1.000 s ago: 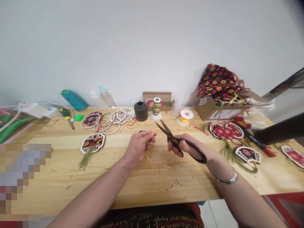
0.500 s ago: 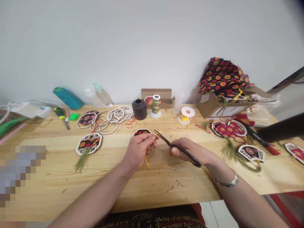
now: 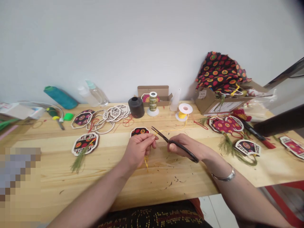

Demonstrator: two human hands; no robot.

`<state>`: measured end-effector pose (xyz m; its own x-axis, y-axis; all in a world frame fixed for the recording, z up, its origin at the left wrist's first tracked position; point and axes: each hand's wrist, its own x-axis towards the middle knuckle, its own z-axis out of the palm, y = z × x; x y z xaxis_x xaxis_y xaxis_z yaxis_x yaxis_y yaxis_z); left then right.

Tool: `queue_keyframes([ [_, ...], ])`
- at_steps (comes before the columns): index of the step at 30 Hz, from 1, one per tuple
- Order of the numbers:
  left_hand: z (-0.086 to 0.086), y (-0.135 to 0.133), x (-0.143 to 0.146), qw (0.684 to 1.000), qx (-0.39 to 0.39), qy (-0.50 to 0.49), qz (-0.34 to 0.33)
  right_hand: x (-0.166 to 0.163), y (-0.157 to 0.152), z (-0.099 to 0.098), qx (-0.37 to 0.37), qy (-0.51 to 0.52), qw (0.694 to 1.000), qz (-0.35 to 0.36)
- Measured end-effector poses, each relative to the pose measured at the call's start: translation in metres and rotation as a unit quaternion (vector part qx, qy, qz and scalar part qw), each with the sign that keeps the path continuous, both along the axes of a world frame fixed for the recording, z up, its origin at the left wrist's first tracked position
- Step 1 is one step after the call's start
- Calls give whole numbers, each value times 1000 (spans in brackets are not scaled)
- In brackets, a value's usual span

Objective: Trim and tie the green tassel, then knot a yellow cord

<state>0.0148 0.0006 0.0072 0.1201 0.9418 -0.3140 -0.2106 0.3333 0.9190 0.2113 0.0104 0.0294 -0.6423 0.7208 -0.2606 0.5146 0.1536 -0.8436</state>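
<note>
Above the middle of the table, my left hand is closed in a pinch on a yellow cord, whose ends hang below the fingers. Around the handles of black scissors is my right hand. The scissor blades point up and left, their tips at the cord just above my left fingertips. From there the cord runs right to a white spool wound with yellow. Partly hidden behind my left hand lies a patterned fabric pendant in a pale frame.
A black thread cone and a green-gold thread spool stand at the back. Tasselled pendants and pale cut-out frames lie left. Right are a cardboard box with patterned cloth and a black post.
The view has shifted slightly, so the table things appear a little further left and higher. Both hands hold nearly the same pose, scissors still at the cord.
</note>
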Motion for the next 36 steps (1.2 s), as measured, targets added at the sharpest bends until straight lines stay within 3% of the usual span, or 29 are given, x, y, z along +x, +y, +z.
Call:
queue_keyframes([
  [36, -4, 0, -1, 1000, -3, 8, -7, 0, 1, -3, -17, 17, 1000, -19],
])
